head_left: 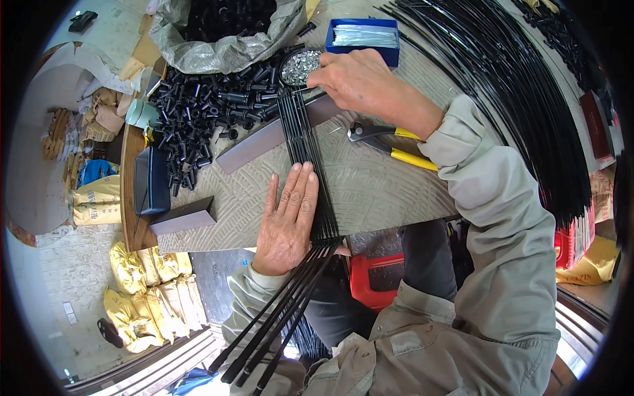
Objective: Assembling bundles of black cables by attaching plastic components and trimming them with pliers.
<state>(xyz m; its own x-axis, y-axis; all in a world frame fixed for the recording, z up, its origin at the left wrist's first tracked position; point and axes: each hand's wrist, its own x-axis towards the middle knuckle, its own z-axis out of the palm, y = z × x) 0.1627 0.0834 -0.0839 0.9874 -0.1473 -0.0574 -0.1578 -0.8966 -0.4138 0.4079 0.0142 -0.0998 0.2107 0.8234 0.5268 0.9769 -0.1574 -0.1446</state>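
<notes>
A row of thin black rods lies side by side on the table, with thicker black ends hanging over its near edge. My left hand lies flat beside and partly on the rods, fingers stretched. A fingertip shows under them at the table edge. Over their far ends my right hand is closed in a pinch; what it pinches is too small to make out. A grey angled metal bar runs crosswise beneath the rods. Beside the right hand stands a round dish of small shiny metal pieces.
Yellow-handled cutters lie to the right. Behind are a blue box of thin silvery strips and a sack of black parts. Loose black tubular parts heap at left; long black rods spread at right.
</notes>
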